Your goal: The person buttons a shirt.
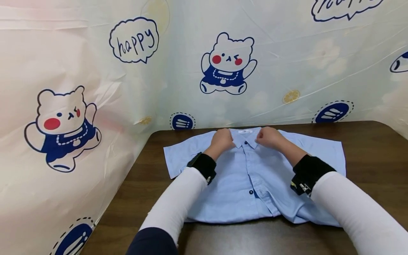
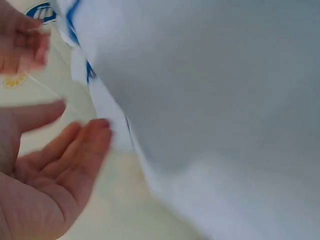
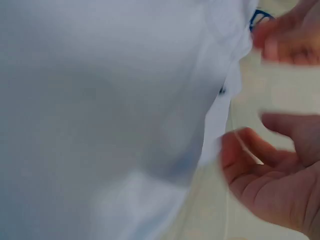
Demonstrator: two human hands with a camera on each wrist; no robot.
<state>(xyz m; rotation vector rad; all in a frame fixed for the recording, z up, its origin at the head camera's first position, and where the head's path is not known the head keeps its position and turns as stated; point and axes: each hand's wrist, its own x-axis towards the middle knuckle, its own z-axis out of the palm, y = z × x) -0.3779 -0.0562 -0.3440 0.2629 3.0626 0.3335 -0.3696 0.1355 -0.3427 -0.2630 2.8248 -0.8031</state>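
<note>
Two hands, my left hand and right hand, flank the collar, fingers off thumbs; shirt spreads from it toward me on bench. I'd square both collar tips gently.

Dark brown bench, wood-grained, with rounded far corners and a pale sheen on the near middle. Directly on it, spread out front side up, a light blue short-sleeved shirt. At the far edge of the bench, the collar, with a small white label inside. Out to either side, the two sleeves. Down the front, dark buttons, with a slight gap in the opening below the lower one. Toward the near side, the hem, fairly even on the left, rumpled into folds on the right.
</note>
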